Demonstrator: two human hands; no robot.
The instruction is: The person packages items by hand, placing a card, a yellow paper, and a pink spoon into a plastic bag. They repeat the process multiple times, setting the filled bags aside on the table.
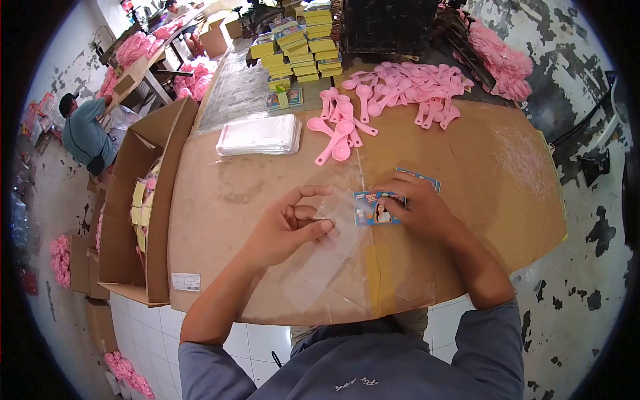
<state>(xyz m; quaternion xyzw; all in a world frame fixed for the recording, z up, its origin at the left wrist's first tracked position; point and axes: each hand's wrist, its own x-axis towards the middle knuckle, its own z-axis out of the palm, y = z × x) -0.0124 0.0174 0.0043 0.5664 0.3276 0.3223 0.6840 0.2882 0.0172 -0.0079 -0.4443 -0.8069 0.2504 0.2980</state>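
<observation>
My left hand pinches the mouth end of a clear plastic bag, which hangs down over the cardboard-covered table toward my body. My right hand grips a blue printed card between thumb and fingers, its left edge right at the bag's opening. Part of a second blue card shows behind the right hand. Beyond both hands lie several loose pink measuring spoons. To the left of them sits a stack of clear plastic bags.
A large heap of pink spoons covers the back right, near stacks of yellow-edged cards. An open cardboard box stands along the table's left edge. Loose thin strands lie at right. A person works at far left.
</observation>
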